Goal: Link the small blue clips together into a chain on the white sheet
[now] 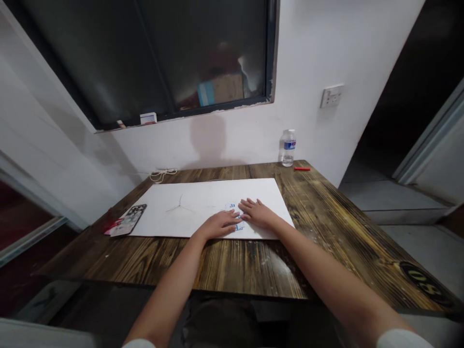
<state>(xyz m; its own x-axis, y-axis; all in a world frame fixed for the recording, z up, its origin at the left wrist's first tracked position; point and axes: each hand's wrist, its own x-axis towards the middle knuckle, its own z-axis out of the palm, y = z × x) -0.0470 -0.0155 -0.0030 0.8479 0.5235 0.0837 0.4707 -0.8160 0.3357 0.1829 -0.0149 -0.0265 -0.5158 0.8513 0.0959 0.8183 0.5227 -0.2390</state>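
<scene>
Two bare hands lie palm down on one white panel [203, 188], paper or board, can't tell which, spread flat across one dark wooden table [224, 263]. Left hand [220, 224]: fingers straight, slightly apart, gripping nothing. Right hand [256, 212]: same, fingers fanned a bit more, gripping nothing. Fingertips of both meet or nearly meet; contact unclear. Both sit toward the panel's right end and partly cover a patch of blue marks [238, 226], too small to read. One set of thin dark lines [180, 206], three branches, shows farther left on the panel. In the way: one patterned phone-like item [133, 218] overlaps the panel's left near corner, red-pink material [113, 224] by it. Around: one pale cable bundle [163, 173] at the far left table edge; one clear bottle [289, 149], blue label, upright near the wall; one red stick-like item [302, 168] lying just right of it. Both are well apart from the hands. One wall socket [331, 95] above right. One dark window [119, 53]; two small items on its ledge, a white box [148, 118] and a smaller piece [121, 124]. One round "08" mark [424, 282], table's right near corner.
</scene>
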